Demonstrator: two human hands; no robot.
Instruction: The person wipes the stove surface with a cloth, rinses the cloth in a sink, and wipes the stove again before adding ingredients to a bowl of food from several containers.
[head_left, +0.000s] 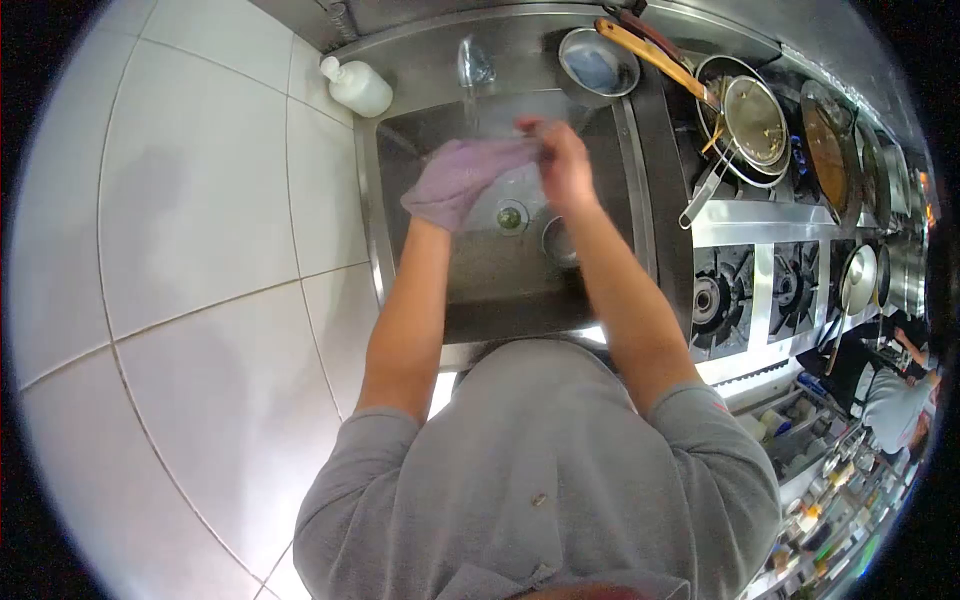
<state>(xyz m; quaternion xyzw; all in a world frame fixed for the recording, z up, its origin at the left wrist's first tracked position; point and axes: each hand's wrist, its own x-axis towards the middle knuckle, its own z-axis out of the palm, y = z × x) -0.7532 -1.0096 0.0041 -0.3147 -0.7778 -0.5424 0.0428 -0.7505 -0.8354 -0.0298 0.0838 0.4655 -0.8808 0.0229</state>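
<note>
A purple cloth or glove [470, 180] is stretched across the sink, too smeared by motion to tell which. It covers my left hand [445, 185] down to the wrist, so those fingers are hidden. My right hand [562, 165], blurred, has its fingers closed on the cloth's far right end. Both hands are over the metal sink [450, 270], just in front of the faucet [475, 65]. Below them is the drain [511, 217], with something greenish in it. A small metal bowl [560, 242] sits in the basin, partly behind my right forearm.
A white pump bottle [357, 88] stands at the sink's back left corner. A metal bowl [598, 66] rests at the back right. Rightward, the stove holds pans, a strainer [755, 120] and bare burners [712, 297]. Another person [895, 405] is at the far right.
</note>
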